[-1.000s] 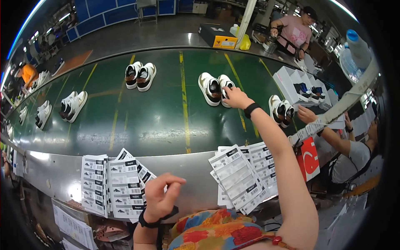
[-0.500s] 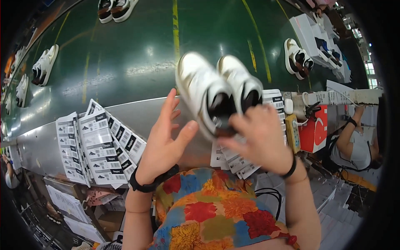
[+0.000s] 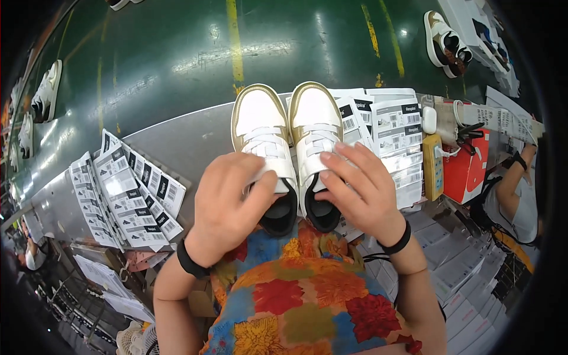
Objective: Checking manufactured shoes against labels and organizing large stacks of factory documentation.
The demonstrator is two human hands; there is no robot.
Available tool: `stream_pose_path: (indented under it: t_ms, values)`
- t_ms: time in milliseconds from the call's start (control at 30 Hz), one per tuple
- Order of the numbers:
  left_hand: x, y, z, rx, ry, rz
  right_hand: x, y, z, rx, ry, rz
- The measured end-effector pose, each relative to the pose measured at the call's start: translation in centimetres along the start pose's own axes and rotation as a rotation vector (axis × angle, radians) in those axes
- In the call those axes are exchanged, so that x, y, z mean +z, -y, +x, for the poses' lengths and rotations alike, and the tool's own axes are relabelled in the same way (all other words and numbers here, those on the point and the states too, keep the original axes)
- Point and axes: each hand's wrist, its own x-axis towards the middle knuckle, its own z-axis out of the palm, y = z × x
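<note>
A pair of white sneakers with gold-brown trim, white laces and black lining sits side by side on the metal ledge, toes toward the green belt. My left hand (image 3: pixel 228 204) is closed at the opening of the left sneaker (image 3: pixel 258 112), its thumb at the tongue and its fingers over the laces. At the right sneaker (image 3: pixel 315 109) my right hand (image 3: pixel 364 192) grips around the tongue and collar, with the thumb near the opening. Label sheets (image 3: pixel 395 133) lie beside and partly behind the right sneaker.
Beyond the metal ledge (image 3: pixel 204 127) runs a green belt (image 3: pixel 171 41) with yellow lines, carrying other sneakers (image 3: pixel 447 44). More label sheets (image 3: pixel 127 195) lie at left. On the right are a yellow power strip (image 3: pixel 433 165), a white earbud case (image 3: pixel 429 120) and a red box (image 3: pixel 467 168).
The sneakers have come down from a tilted, blurred position to rest straight on the ledge, nearer me. My left hand has gone from open beside them onto the left sneaker. Sneakers on the belt have shifted.
</note>
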Motion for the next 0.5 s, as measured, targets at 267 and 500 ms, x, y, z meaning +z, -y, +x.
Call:
stream_pose_path:
  t_ms: [267,500]
  values:
    - [-3.2,3.0,7.2,-0.123,0.0,-0.234,-1.7,-3.3,8.8,0.075,-0.007,0.361]
    - [-3.8,5.1,10.1,-0.394,0.131,-0.576,-1.9,-6.2,12.5,0.45,0.209,0.811]
